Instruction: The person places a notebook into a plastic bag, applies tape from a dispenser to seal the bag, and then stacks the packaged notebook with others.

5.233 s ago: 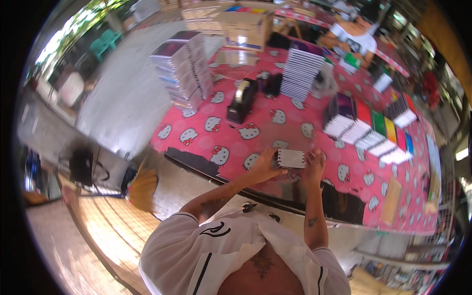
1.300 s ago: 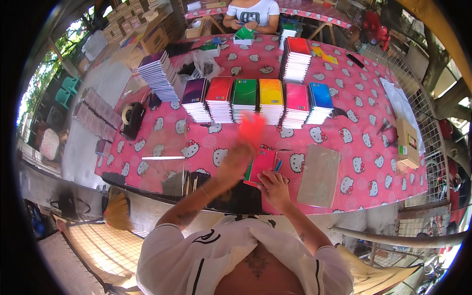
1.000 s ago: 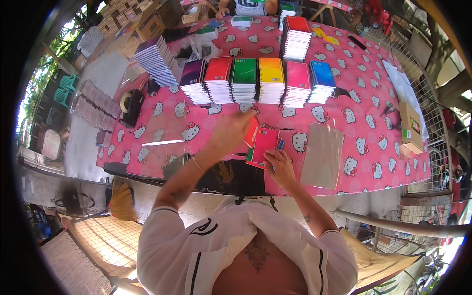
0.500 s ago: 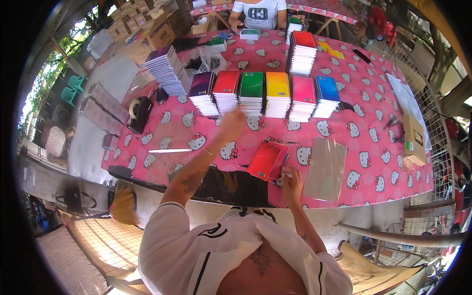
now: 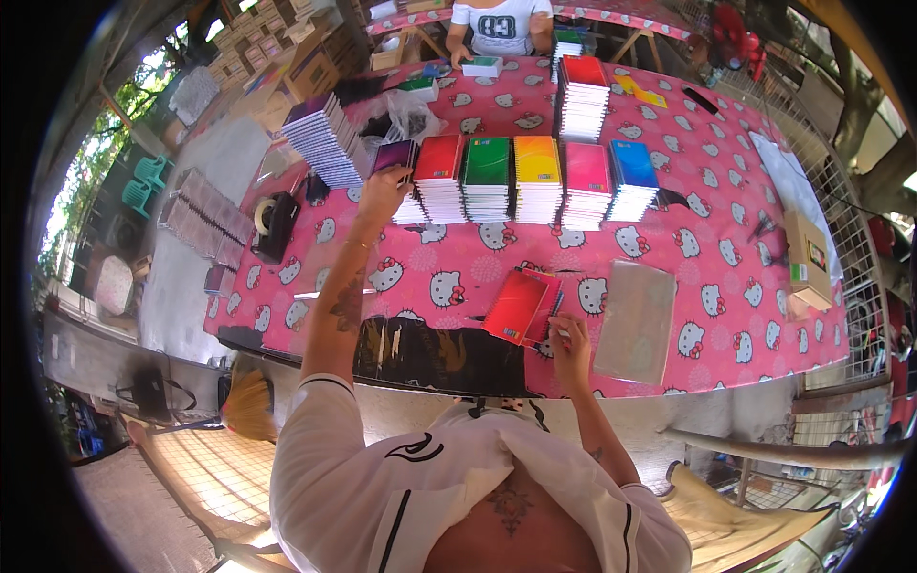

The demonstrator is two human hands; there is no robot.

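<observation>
My left hand (image 5: 384, 191) reaches out to the purple notebook stack (image 5: 394, 155), its fingers closed on the edge of the top purple notebook. Near the table's front edge lies a small fanned bunch of spiral notebooks with a red notebook (image 5: 517, 304) uppermost. My right hand (image 5: 570, 338) grips the right side of this bunch, with fingers bent against it. Stacks of red (image 5: 440, 158), green (image 5: 488, 162), yellow (image 5: 537, 160), pink (image 5: 586, 170) and blue (image 5: 632, 167) notebooks stand in a row right of the purple one.
Clear plastic sleeves (image 5: 634, 323) lie right of my right hand. A taller purple stack (image 5: 323, 143), a tape dispenser (image 5: 274, 224) and a small carton (image 5: 808, 260) stand on the pink patterned table (image 5: 449, 286). Across it, a person (image 5: 499, 27) sits behind a tall red-topped stack (image 5: 584, 100).
My left hand has moved left and away from me, from in front of the red and green stacks to the purple stack. My right hand stays at the fanned notebooks.
</observation>
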